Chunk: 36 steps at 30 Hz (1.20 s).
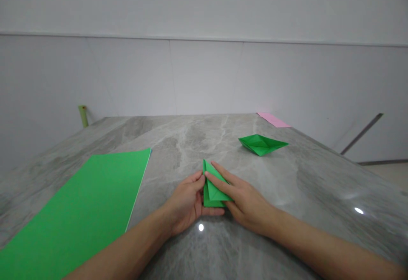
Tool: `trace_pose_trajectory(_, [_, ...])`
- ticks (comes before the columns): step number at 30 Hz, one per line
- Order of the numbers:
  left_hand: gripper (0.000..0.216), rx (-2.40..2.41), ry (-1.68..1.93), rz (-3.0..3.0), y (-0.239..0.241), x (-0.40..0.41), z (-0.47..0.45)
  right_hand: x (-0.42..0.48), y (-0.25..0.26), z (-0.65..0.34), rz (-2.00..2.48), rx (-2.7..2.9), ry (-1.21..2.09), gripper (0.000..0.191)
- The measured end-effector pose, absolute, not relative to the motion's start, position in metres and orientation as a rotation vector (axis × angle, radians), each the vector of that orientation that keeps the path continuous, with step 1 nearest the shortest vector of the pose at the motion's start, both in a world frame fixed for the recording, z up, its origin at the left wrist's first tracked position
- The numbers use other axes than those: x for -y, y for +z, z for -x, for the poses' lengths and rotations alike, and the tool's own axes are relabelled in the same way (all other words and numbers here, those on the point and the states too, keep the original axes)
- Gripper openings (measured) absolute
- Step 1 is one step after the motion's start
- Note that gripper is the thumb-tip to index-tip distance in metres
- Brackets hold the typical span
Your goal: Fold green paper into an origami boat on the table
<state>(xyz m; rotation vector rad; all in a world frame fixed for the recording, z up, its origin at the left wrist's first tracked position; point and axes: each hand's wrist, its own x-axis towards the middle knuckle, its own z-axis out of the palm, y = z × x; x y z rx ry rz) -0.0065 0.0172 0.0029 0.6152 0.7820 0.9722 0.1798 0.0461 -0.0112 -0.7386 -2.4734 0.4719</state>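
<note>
A folded piece of green paper [217, 190] is held between my two hands, just above the grey marbled table. My left hand [188, 203] pinches its left edge between thumb and fingers, with other fingers reaching under it. My right hand [240, 197] grips it from the right, the index finger lying along the upper layer near the tip and the other fingers around the right side. The paper shows a triangular flap over a wider layer. Farther back to the right lies a green folded paper boat shape [263, 145], apart from both hands.
A large stack of green paper sheets [92, 203] lies on the table [197, 135] at left, beside my left forearm. A pink sheet [274, 120] rests at the back right edge. A yellow-green tube [83, 115] stands beyond the back left edge, near the white wall [204, 76].
</note>
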Motion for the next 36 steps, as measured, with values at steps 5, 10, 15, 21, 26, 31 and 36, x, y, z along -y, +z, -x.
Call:
trace_pose_trajectory(5, [0.034,-0.686,0.936,-0.588,0.005,-0.014,0.007,-0.045,-0.013,-0.179,0.758,2.495,0.422,0.084])
trace_pose_trajectory(10, [0.041,-0.642,0.965,-0.78,-0.001,-0.011,0.008,-0.042,-0.007,-0.177,0.754,2.48,0.438,0.074])
trace_pose_trajectory(15, [0.047,-0.655,0.981,-0.86,-0.006,-0.011,0.006,-0.038,0.002,-0.179,0.722,2.542,0.477,0.081])
trace_pose_trajectory(21, [0.048,-0.67,0.943,-0.84,-0.005,-0.012,0.009,-0.041,0.001,-0.18,0.715,2.335,0.687,0.053])
trace_pose_trajectory(26, [0.05,-0.612,0.908,-0.852,-0.006,-0.012,0.009,-0.045,-0.002,-0.179,0.807,2.038,0.86,0.049])
trace_pose_trajectory(31, [0.049,-0.584,0.896,-0.872,-0.007,-0.011,0.009,-0.042,-0.001,-0.178,0.764,2.07,0.868,0.048])
trace_pose_trajectory(36, [0.05,-0.574,0.905,-0.903,-0.006,-0.009,0.008,-0.04,0.0,-0.175,0.751,2.093,0.787,0.048])
